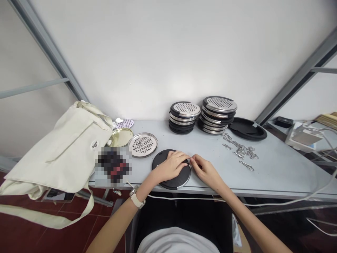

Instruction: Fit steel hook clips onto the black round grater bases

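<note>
A round black disc (164,160) with a metal rim lies at the table's near edge. My left hand (172,165) rests on top of it, fingers curled and pressing it down. My right hand (204,170) is at the disc's right edge, fingertips pinched on a small metal clip (190,164) where the two hands meet. A loose perforated steel plate (142,144) lies just left of the disc.
Two stacks of black-and-steel discs (185,117) (218,114) stand by the wall, a black tray (247,129) beside them. Several metal clips (240,150) are scattered right. A cream tote bag (63,147), a gold lid (120,137) and a white cable (302,200) lie around.
</note>
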{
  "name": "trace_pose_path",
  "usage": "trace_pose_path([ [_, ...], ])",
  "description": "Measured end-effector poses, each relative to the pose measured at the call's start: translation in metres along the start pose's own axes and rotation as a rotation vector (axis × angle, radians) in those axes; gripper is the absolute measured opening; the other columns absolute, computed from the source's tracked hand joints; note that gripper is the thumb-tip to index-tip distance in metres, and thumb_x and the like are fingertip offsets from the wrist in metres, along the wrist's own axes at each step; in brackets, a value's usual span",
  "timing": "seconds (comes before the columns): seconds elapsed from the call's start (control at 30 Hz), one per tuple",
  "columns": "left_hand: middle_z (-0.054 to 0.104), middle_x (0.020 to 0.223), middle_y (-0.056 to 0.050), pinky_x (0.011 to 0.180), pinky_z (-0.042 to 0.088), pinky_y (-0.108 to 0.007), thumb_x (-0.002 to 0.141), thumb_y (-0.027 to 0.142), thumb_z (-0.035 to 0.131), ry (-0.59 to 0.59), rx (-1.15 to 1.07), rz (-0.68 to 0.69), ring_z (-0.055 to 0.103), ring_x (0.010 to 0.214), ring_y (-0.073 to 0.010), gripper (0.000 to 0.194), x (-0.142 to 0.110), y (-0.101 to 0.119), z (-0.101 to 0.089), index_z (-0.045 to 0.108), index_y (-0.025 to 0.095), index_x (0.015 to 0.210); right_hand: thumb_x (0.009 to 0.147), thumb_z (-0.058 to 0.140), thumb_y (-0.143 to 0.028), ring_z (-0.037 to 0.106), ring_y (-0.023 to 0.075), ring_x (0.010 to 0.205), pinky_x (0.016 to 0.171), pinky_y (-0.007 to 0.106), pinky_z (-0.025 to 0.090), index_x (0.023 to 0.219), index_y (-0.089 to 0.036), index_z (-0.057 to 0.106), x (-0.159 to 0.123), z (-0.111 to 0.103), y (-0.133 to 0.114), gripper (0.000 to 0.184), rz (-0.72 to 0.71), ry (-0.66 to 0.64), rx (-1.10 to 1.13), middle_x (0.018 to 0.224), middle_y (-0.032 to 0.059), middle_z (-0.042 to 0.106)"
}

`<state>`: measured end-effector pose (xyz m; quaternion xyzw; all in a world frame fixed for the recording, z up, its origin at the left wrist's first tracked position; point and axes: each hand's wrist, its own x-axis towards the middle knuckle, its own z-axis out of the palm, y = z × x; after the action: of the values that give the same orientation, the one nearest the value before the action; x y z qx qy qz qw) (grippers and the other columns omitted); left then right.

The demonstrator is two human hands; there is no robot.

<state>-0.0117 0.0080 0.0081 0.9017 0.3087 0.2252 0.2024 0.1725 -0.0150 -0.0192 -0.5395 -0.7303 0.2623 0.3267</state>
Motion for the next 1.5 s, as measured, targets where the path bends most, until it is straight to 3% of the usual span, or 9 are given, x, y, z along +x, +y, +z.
trace_pose_path([
  [0.2,0.056,0.113,-0.004,0.098,0.031,-0.034,0.093,0.017,0.039,0.006,0.009,0.015,0.048,0.11,-0.0168,0.025,0.0,-0.001,0.001,0.048,0.021,0.116,0.089,0.037,-0.05,0.039,0.0099,0.056,0.053,0.022,0.032,0.075,-0.018,0.049,0.008,-0.008,0.005,0.037,0.025,-0.137,0.199,0.062,-0.0038,0.045],
  [0.33,0.052,0.113,-0.006,0.096,0.033,-0.037,0.091,0.024,0.044,0.033,0.043,-0.046,0.045,0.111,-0.0208,0.026,-0.001,-0.001,0.001,0.044,0.023,0.117,0.084,0.045,-0.057,0.032,0.0071,0.051,0.048,0.021,0.027,0.074,-0.016,0.05,0.022,-0.021,0.008,0.042,0.08,-0.348,0.33,0.057,-0.0062,0.039],
  [0.43,0.05,0.108,-0.005,0.093,0.035,-0.037,0.089,0.027,0.049,0.093,0.052,-0.091,0.045,0.106,-0.0213,0.02,-0.002,-0.001,0.002,0.046,0.021,0.108,0.08,0.052,-0.058,0.028,0.0055,0.046,0.046,0.02,0.024,0.078,-0.016,0.051,0.036,-0.033,0.008,0.041,0.145,-0.576,0.411,0.05,-0.0096,0.031],
  [0.53,0.051,0.1,-0.004,0.089,0.036,-0.035,0.089,0.028,0.05,0.111,0.042,-0.102,0.047,0.097,-0.0198,0.011,-0.002,-0.001,0.002,0.046,0.02,0.096,0.075,0.061,-0.055,0.032,0.0049,0.044,0.046,0.02,0.025,0.08,-0.017,0.049,0.05,-0.043,0.008,0.039,0.228,-0.78,0.492,0.047,-0.01,0.038],
  [0.67,0.051,0.097,-0.003,0.087,0.035,-0.034,0.089,0.027,0.05,0.104,0.036,-0.094,0.048,0.094,-0.0183,0.01,-0.002,-0.002,0.002,0.045,0.02,0.093,0.075,0.064,-0.05,0.035,0.004,0.044,0.043,0.019,0.016,0.081,-0.016,0.049,0.061,-0.047,0.009,0.037,0.303,-0.902,0.518,0.051,-0.0062,0.05],
  [0.8,0.051,0.096,-0.002,0.086,0.035,-0.033,0.089,0.027,0.05,0.102,0.033,-0.084,0.049,0.093,-0.0171,0.01,-0.002,-0.004,0.003,0.045,0.02,0.094,0.077,0.063,-0.046,0.034,0.0038,0.044,0.044,0.02,0.018,0.075,-0.015,0.05,0.062,-0.046,0.008,0.034,0.26,-0.992,0.517,0.049,-0.0057,0.051],
  [0.93,0.052,0.096,-0.002,0.086,0.035,-0.032,0.09,0.027,0.049,0.094,0.038,-0.074,0.049,0.093,-0.0172,0.009,-0.002,-0.004,0.003,0.045,0.02,0.094,0.08,0.061,-0.043,0.036,0.0042,0.044,0.044,0.02,0.018,0.073,-0.015,0.049,0.06,-0.045,0.007,0.031,0.237,-0.992,0.536,0.049,-0.0058,0.05],
  [1.17,0.052,0.092,-0.001,0.084,0.035,-0.032,0.089,0.027,0.051,0.099,0.065,-0.086,0.049,0.091,-0.0171,0.01,-0.002,-0.004,0.003,0.044,0.02,0.089,0.079,0.061,-0.048,0.041,0.005,0.046,0.044,0.019,0.023,0.081,-0.016,0.048,0.055,-0.046,0.012,0.034,0.325,-0.813,0.58,0.053,-0.0056,0.051],
  [1.5,0.051,0.09,0.0,0.084,0.036,-0.031,0.088,0.027,0.051,0.106,0.075,-0.084,0.048,0.09,-0.0162,0.011,-0.002,-0.005,0.004,0.043,0.02,0.087,0.083,0.057,-0.047,0.049,0.0072,0.054,0.05,0.019,0.032,0.086,-0.016,0.049,0.051,-0.046,0.007,0.032,0.256,-0.835,0.593,0.061,-0.0013,0.058],
])
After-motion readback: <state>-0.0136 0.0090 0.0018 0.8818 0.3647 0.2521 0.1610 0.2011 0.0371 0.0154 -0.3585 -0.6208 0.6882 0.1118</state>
